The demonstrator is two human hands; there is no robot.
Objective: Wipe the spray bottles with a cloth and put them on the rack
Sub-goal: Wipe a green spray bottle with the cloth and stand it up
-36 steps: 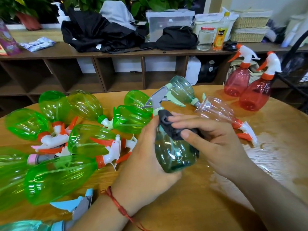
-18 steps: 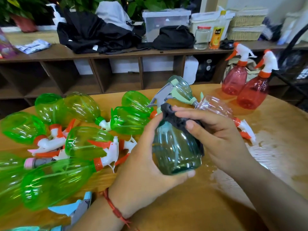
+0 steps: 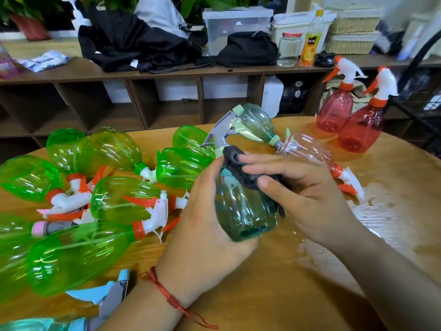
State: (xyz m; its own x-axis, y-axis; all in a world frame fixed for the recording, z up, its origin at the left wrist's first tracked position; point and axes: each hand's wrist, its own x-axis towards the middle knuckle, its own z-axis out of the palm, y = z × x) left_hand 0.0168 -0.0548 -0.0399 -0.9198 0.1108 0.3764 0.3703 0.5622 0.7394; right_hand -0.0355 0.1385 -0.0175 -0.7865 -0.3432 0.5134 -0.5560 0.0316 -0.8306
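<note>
My left hand grips a teal spray bottle with a grey trigger head, held over the wooden table. My right hand presses a dark grey cloth against the bottle's shoulder and right side. Several green spray bottles lie on their sides at the left. A clear pink bottle and another teal bottle lie just behind my hands. Two red bottles stand upright at the far right. A black wire rack is partly visible at the right edge.
Wet patches shine on the table at the right. Behind the table runs a low brown shelf unit carrying black clothing, plastic boxes, a jar and a juice bottle. A light blue trigger head lies near my left wrist.
The cloth has slid from the bottle's neck down onto its shoulder and right side. My left hand has turned the bottle slightly and holds it a bit more upright.
</note>
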